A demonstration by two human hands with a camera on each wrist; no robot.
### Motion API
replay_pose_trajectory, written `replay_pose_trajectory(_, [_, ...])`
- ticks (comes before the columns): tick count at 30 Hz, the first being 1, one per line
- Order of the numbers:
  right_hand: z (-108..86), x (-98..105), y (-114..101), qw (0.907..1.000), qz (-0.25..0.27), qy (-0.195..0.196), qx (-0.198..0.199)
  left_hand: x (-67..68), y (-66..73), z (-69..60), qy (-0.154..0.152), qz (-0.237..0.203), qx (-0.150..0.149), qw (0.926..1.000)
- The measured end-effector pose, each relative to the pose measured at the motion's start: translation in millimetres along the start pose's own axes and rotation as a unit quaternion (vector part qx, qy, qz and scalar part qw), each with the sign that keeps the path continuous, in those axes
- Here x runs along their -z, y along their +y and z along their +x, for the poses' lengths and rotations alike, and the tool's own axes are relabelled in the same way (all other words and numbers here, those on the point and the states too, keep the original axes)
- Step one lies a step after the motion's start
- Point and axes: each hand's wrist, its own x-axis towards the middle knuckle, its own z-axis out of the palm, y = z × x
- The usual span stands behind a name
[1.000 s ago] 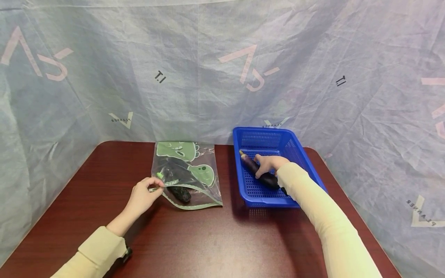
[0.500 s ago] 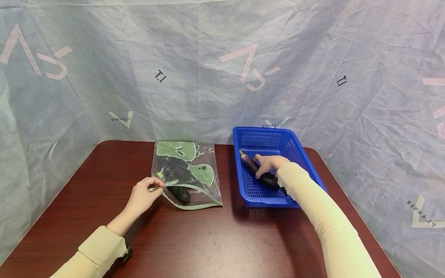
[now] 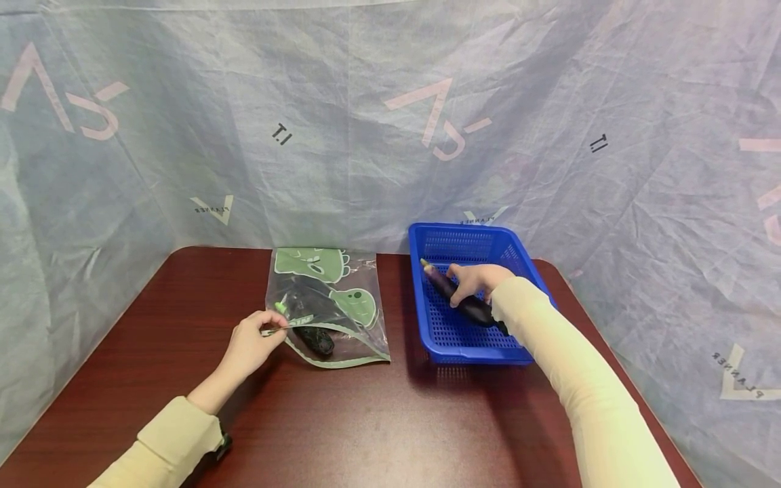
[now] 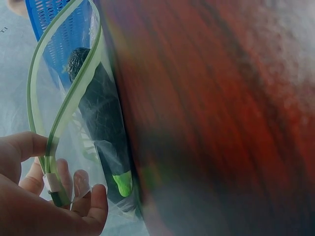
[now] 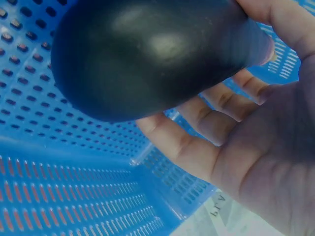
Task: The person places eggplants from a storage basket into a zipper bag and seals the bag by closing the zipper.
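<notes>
In the head view my left hand (image 3: pixel 250 342) pinches the green zip edge of a clear plastic bag (image 3: pixel 383 318), and the bag's mouth gapes toward me. Inside the bag lies a dark green, cucumber-like vegetable (image 3: pixel 317 341); its bright green tip (image 4: pixel 124 183) shows in the left wrist view. Over on the right, my right hand (image 3: pixel 478 279) grips a dark purple eggplant (image 3: pixel 438 280) within the blue basket (image 3: pixel 472 354). The right wrist view shows fingers along the eggplant's underside and its rounded end free. My sleeve hides part of the basket's front right.
The bag lies flat toward the back of the dark red wooden table (image 3: pixel 366 427), left of the basket. A grey fabric sheet (image 3: pixel 348 135) stands behind and along both sides. The basket's perforated walls (image 5: pixel 74 191) rise around the right hand.
My right hand and the eggplant have shifted slightly to the right and away from me. My left hand and the bag look the same.
</notes>
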Motion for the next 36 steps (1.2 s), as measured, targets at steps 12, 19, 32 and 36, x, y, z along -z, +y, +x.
replay_pose_trajectory(12, [-18.1, 11.8, -7.5, 1.0, 0.001, -0.01, -0.002, 0.9, 1.5, -0.5, 0.002, -0.003, -0.002, 1.0])
replay_pose_trajectory(19, [-29.7, 19.2, -15.4, 0.9999, -0.011, -0.008, 0.005, 0.5, 1.7, -0.8, 0.003, -0.003, -0.001, 1.0])
replay_pose_trajectory(32, [-48.8, 26.7, -35.3, 0.9984, -0.044, 0.001, 0.035, 1.7, 3.7, 0.5, 0.003, 0.002, -0.003, 1.0])
replay_pose_trajectory(36, [-52.1, 25.4, -40.9, 0.997, -0.057, 0.006, 0.051, 1.7, 3.8, 0.8, 0.001, 0.003, -0.001, 1.0])
